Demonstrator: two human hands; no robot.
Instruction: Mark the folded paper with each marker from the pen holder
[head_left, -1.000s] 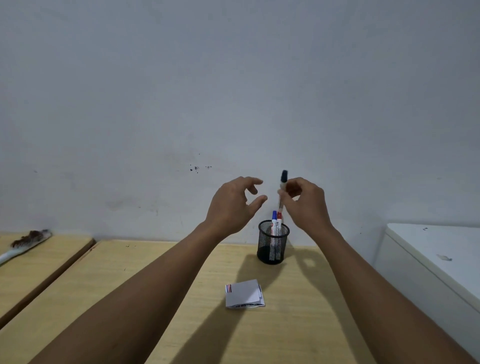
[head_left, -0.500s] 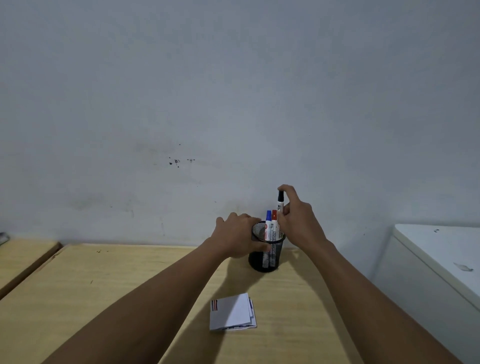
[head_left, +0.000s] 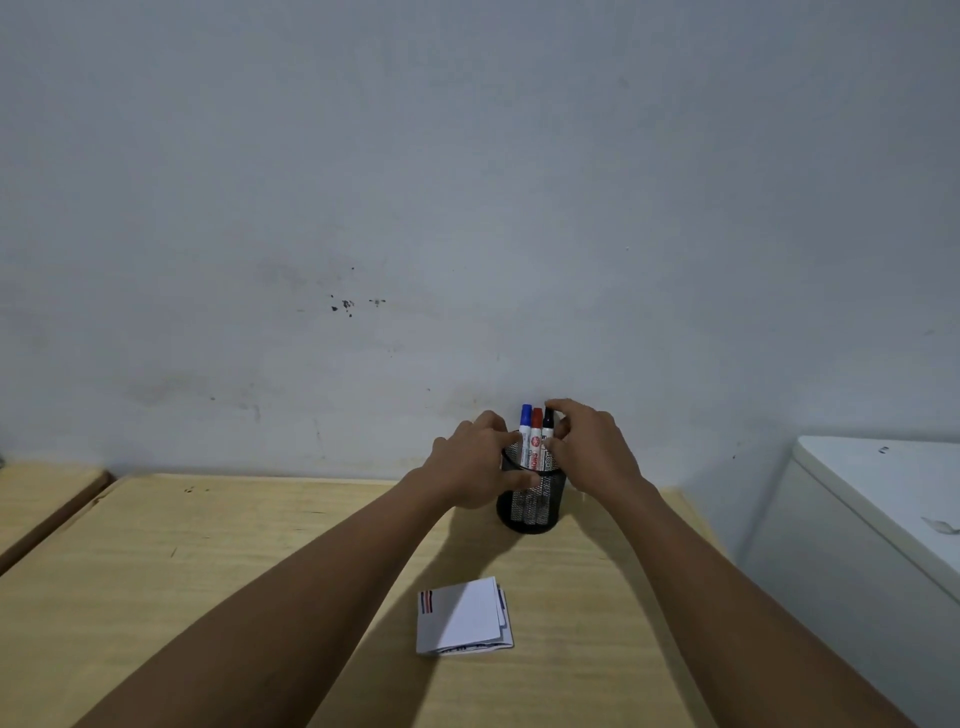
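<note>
A black mesh pen holder (head_left: 530, 506) stands near the wall on the wooden table (head_left: 218, 561). Three markers stand upright in it: blue-capped (head_left: 525, 423), red-capped (head_left: 536, 431) and black-capped (head_left: 547, 428). My left hand (head_left: 475, 465) grips the holder's left side. My right hand (head_left: 592, 447) pinches the black marker, with a finger on top of its cap. The folded white paper (head_left: 462, 616) lies nearer to me, with short red, blue and black lines in its top left corner.
A white cabinet (head_left: 878, 499) stands at the right of the table. A second wooden surface (head_left: 41, 493) sits at the left, across a gap. The grey wall rises directly behind the holder.
My right hand has lowered the black marker from high above into the holder. My left hand came down from the air and took hold of the holder.
</note>
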